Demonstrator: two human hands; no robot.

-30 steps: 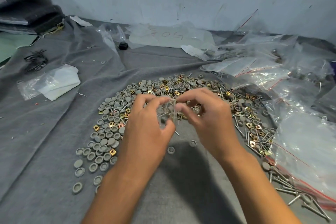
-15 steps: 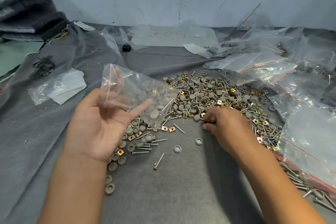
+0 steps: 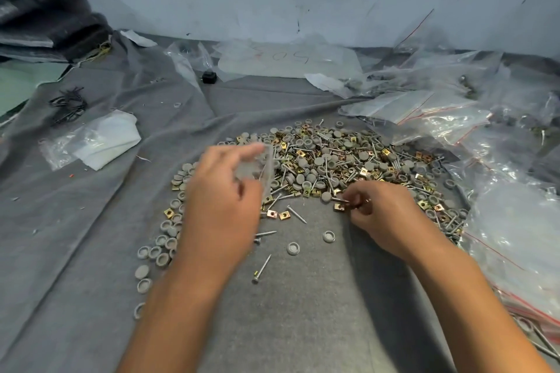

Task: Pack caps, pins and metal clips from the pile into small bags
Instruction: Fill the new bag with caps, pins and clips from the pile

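Fingers of the right hand [image 3: 383, 218] pinch a pin [image 3: 342, 200] at the pile [image 3: 333, 160], the left hand [image 3: 224, 200] grips a small bag [image 3: 257, 166], empty bags [image 3: 448, 112] crowd right.

Grey cloth [image 3: 91, 236] w/ black wire bundle [image 3: 68, 104], small black block [image 3: 209, 77].

Both bare forearms reach forward from the lower edge of the view, converging slightly toward the middle. The left hand [image 3: 222, 209] is raised with its back to the camera, blurred, its fingers curled and its fingertips pinching a small clear plastic bag [image 3: 257, 169] at its upper right. The right hand [image 3: 383, 218] lies lower and to the right, back upward, wrist bent inward, its fingers curled and its fingertips pinching slim silver metal pins [image 3: 348, 201] at its left edge. The two hands are apart, not touching.
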